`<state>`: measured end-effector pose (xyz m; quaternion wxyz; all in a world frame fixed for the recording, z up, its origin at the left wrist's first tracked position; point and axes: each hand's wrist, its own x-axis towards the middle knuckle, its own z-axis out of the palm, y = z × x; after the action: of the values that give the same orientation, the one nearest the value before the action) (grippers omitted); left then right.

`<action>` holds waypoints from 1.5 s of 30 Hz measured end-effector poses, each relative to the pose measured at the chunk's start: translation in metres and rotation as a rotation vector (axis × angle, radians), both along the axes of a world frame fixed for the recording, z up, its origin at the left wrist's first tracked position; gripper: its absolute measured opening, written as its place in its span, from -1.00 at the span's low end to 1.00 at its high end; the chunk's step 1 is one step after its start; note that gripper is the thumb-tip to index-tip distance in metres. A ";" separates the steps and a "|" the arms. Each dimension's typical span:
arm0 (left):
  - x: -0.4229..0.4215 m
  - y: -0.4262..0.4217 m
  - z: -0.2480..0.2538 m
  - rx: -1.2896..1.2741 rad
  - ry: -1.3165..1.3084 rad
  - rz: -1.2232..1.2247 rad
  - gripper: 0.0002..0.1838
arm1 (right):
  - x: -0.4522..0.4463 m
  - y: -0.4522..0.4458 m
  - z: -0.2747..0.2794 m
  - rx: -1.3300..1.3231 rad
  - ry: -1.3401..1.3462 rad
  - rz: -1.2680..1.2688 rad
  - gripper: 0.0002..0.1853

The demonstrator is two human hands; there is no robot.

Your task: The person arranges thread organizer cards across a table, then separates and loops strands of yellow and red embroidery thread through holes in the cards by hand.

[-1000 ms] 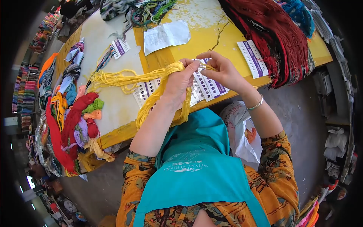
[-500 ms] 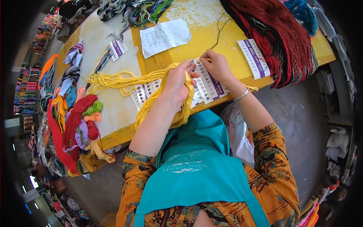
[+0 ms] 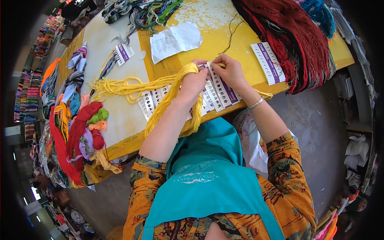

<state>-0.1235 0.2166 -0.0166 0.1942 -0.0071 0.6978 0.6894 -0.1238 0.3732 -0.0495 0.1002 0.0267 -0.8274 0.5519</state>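
Note:
A skein of yellow embroidery thread point(image 3: 166, 106) hangs over my left hand point(image 3: 194, 83) and wrist, with its tail stretching left across the table. My left fingers are closed at the upper end of a white hole-punched thread card point(image 3: 219, 91) with a purple band. Pinched at that same end is my right hand point(image 3: 230, 73); any strand between its fingertips is too small to make out. More punched cards point(image 3: 149, 105) lie under the yellow thread. A yellow strand end point(image 3: 265, 95) shows beside my right wrist.
Dark red skeins point(image 3: 296, 40) lie at the right beside another punched card point(image 3: 267, 62). A creased paper point(image 3: 176, 41) rests further back. Mixed coloured skeins point(image 3: 80, 136) pile at the left, and a small card with threads point(image 3: 124, 53) lies nearby. The table edge point(image 3: 124, 147) runs before me.
My left hand has turned and closed, its fingers moving up to the card's end beside my right fingers. The skein's upper loop has shifted with it. My right hand stays nearly in place.

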 end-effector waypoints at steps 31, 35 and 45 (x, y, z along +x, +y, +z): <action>-0.014 -0.006 -0.012 -0.184 0.088 -0.163 -0.80 | -0.008 0.004 0.021 -0.250 -0.315 0.237 -0.64; -0.010 0.000 -0.007 -0.386 0.230 -0.214 -0.85 | -0.009 0.005 0.014 -0.308 -0.318 0.264 -0.62; 0.007 -0.125 0.047 0.869 -0.443 0.085 -0.73 | -0.010 0.008 0.015 -0.119 -0.358 0.235 -0.75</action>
<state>-0.1161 0.0914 0.0306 0.2948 -0.1003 0.2866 0.9060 -0.1341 0.3808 -0.0346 -0.1120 0.0183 -0.7891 0.6037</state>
